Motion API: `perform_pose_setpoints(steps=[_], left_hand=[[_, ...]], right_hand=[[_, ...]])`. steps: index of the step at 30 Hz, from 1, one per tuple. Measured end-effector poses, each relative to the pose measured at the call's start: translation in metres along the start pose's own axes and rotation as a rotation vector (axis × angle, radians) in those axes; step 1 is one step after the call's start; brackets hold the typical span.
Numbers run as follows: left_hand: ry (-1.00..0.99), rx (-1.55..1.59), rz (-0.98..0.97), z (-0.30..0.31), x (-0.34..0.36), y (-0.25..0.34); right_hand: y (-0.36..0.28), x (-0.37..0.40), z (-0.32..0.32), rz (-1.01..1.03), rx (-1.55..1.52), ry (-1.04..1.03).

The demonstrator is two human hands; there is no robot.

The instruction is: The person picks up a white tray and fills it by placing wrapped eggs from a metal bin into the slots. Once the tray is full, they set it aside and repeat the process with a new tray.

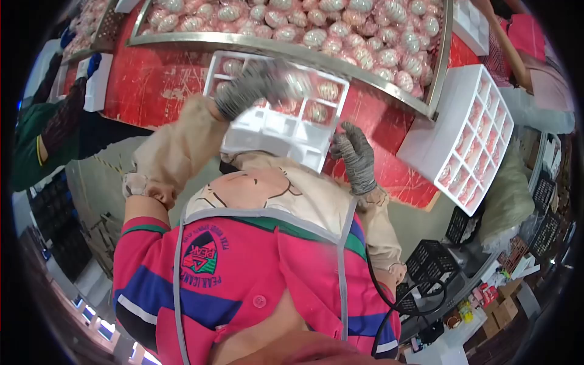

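A white foam tray (267,141) divided into cells lies in front of me on the red table. Its far cells hold wrapped eggs (316,112), egg-shaped pieces in clear film with red print, while the nearer cells are bare white. My left hand (249,88), in a grey knit glove, reaches over the tray's far part and is smeared by motion. At its fingertips is a blurred wrapped egg (298,84). My right hand (354,157), gloved alike, hangs beside the tray's right edge, its fingers loosely bent and apart, nothing visible in them.
A metal-rimmed bin (267,44) heaped with wrapped eggs spans the far side. At right, a stack of white foam trays (435,115) stands tilted, its top cells filled. Co-workers' arms (511,48) show at right and a dark sleeve (64,121) at left. Black crates (429,261) stand lower right.
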State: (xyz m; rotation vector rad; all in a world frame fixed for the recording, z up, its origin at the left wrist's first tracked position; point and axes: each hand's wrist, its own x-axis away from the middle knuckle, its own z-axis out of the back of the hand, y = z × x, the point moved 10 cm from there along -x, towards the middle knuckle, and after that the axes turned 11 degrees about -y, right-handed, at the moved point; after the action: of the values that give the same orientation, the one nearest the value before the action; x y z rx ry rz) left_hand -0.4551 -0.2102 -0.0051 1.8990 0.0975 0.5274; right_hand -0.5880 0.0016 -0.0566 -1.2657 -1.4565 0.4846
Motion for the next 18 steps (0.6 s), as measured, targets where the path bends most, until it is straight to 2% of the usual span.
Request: perform_pose_setpoints(steps=[2,4,6,7,9,10,11,12,13,14,15,17,18], left_hand=[[-0.148,0.145,0.183,-0.054,0.003,-0.048],[-0.208,0.193,0.239,-0.074,0.0,-0.094],[-0.158,-0.204,0.289,-0.072,-0.002,-0.112],[-0.158,-0.197,0.288,-0.075,0.0,-0.114],[-0.1,-0.737,0.151,-0.073,-0.002,-0.09],[0.0,-0.748,0.187,-0.069,0.001,-0.087],[0.0,-0.748,0.186,-0.072,0.006,-0.081],[0.022,-0.772,0.226,-0.071,0.01,-0.074],[0.045,-0.798,0.264,-0.067,0.012,-0.071],[0.054,-0.788,0.202,-0.066,0.013,-0.071],[0.055,-0.786,0.203,-0.062,0.013,-0.084],[0.027,-0.501,-0.099,-0.06,0.009,-0.085],[0.016,-0.46,-0.108,-0.058,0.01,-0.084]], right_hand=[[-0.005,0.003,-0.017,-0.001,-0.035,-0.068],[0.003,0.008,-0.03,-0.056,0.036,-0.154],[0.019,0.009,-0.023,-0.07,0.104,-0.121],[0.026,0.01,-0.019,-0.084,0.165,-0.094],[0.02,0.007,-0.016,-0.027,0.258,-0.071],[0.016,0.005,-0.013,-0.067,0.501,-0.059],[0.01,0.003,-0.012,-0.106,0.741,-0.045],[0.002,0.0,-0.014,-0.103,0.741,-0.043],[-0.007,-0.002,-0.015,-0.136,0.877,-0.015],[-0.011,-0.004,-0.014,-0.175,1.013,0.012],[-0.002,-0.011,-0.009,-0.176,1.014,0.011],[0.02,-0.027,0.003,-0.085,0.842,0.013],[0.021,-0.025,0.002,-0.089,0.843,0.012]])
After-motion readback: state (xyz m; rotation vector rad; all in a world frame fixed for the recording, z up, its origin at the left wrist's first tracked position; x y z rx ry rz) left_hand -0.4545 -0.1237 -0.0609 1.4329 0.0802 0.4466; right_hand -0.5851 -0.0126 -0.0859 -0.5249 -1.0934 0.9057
